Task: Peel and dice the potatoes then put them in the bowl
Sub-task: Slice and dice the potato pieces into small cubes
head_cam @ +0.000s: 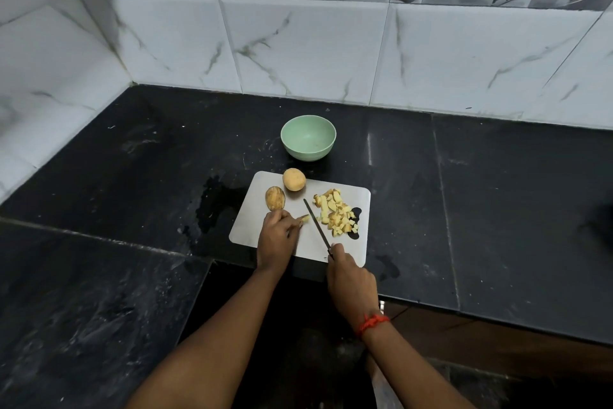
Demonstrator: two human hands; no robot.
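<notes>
A metal cutting board (pixel 265 229) lies on the black counter. On its right side sits a pile of diced potato (pixel 336 211). A whole potato (pixel 294 179) rests at the board's far edge, and a partly peeled potato (pixel 275 198) lies to its left. My left hand (pixel 277 236) holds a small potato piece (pixel 304 219) down on the board with its fingertips. My right hand (pixel 348 279) grips the handle of a knife (pixel 316 224), whose blade points away just right of that piece. The pale green bowl (pixel 308 137) stands empty behind the board.
A wet patch (pixel 215 206) darkens the counter left of the board. Marble-tiled walls close the back and left sides. The counter edge steps down near my arms at the front.
</notes>
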